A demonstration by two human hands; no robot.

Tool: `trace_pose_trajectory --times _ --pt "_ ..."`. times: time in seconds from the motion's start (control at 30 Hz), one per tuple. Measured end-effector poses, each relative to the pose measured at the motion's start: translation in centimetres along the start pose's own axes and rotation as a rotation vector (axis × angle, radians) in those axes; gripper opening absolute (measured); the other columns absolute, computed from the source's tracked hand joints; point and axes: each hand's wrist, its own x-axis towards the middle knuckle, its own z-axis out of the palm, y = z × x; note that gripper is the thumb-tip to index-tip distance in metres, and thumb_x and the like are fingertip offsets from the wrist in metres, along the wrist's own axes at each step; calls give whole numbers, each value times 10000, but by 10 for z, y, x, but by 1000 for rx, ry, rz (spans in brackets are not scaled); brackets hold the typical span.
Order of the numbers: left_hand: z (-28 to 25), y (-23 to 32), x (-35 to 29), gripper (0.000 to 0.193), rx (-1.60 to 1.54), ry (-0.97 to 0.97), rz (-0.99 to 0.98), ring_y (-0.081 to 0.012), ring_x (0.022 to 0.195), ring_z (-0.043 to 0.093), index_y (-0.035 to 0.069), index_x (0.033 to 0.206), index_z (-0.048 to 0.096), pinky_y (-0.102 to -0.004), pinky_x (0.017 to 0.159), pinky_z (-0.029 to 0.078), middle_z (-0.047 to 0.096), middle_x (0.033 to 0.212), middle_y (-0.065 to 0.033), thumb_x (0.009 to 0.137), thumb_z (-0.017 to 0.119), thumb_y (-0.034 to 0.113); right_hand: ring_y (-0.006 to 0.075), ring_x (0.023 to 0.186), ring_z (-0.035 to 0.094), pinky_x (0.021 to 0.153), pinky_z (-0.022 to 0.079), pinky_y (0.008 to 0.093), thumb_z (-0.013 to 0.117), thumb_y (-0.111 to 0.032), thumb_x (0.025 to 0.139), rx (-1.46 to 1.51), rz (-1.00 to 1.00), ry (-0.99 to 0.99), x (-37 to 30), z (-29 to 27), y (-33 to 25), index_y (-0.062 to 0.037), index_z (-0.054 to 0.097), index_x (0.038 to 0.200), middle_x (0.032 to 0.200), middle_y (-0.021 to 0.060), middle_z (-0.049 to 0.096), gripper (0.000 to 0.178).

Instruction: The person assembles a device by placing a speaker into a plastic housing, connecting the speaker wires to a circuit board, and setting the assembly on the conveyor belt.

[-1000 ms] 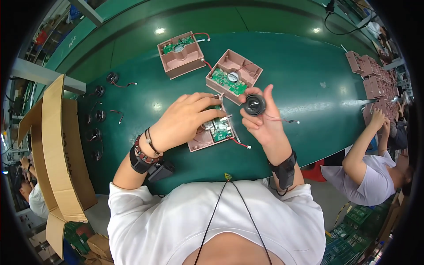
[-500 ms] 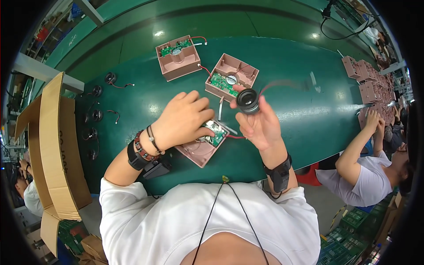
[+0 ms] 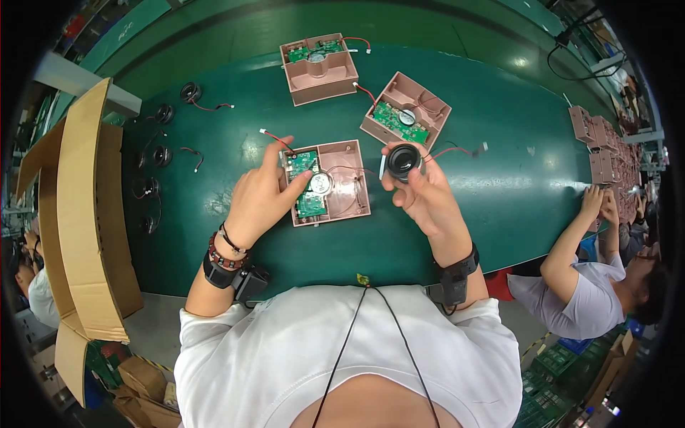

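A small round black speaker (image 3: pixel 404 161) is held up in my right hand (image 3: pixel 439 217), closed around its rim. Its red-and-black lead (image 3: pixel 451 150) trails off to the right and ends in a small plug. In front of me lies a pink plastic housing (image 3: pixel 347 196), its open side up, with a green circuit board (image 3: pixel 308 209) and a round silvery part (image 3: pixel 320 183) inside. My left hand (image 3: pixel 258 203) grips the housing's left wall, thumb over the board and fingers outside. A red wire with a white plug (image 3: pixel 264 132) sticks out past its upper left corner.
Farther off stand two similar housings (image 3: pixel 320 91) (image 3: pixel 421 93) with boards. Several black speakers (image 3: pixel 163 155) with leads lie at the left, beside an open cardboard box (image 3: pixel 85 214). At the right, a co-worker (image 3: pixel 571 271) handles stacked pink housings (image 3: pixel 606 167).
The near housing has turned square to me and shifted up a little. My left hand has moved from over it to its left wall. The speaker stays in my right hand.
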Motion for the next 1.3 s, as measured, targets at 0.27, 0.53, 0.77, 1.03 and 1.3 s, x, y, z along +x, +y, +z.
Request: trace_pose_trajectory --times 0.27,0.53,0.77,1.03,1.3 --pt "11 -21 2 367 -290 -10 23 -210 421 476 59 1165 510 -356 450 361 489 500 -44 877 650 238 267 1006 620 777 592 267 668 -271 887 10 57 41 10 15 4 -15 389 1345 1136 101 526 595" --pt "26 -29 -2 389 -195 315 350 -174 609 517 115 1135 563 -336 589 387 560 673 -6 790 719 203 234 911 639 634 579 272 706 -286 861 143 188 -206 5 2 4 -18 389 1343 1092 105 541 636" --pt "21 18 9 388 -11 151 451 -201 939 488 146 1116 605 -397 821 319 589 990 36 751 715 222 220 883 633 591 566 261 723 -255 843 -73 133 -31 2 12 2 -16 388 1344 1065 101 539 648" --pt "20 35 10 268 166 29 396 -190 899 510 130 1023 638 -371 861 311 622 943 37 771 694 202 255 903 642 646 597 289 650 -142 872 -59 99 42 1 13 -4 -13 370 1363 1072 104 536 580" --pt "17 8 5 133 -238 186 374 -198 721 531 98 1002 637 -315 722 361 618 817 2 880 595 132 222 837 657 626 567 296 606 -88 882 -285 172 25 0 12 -12 -7 353 1355 1050 90 533 542"
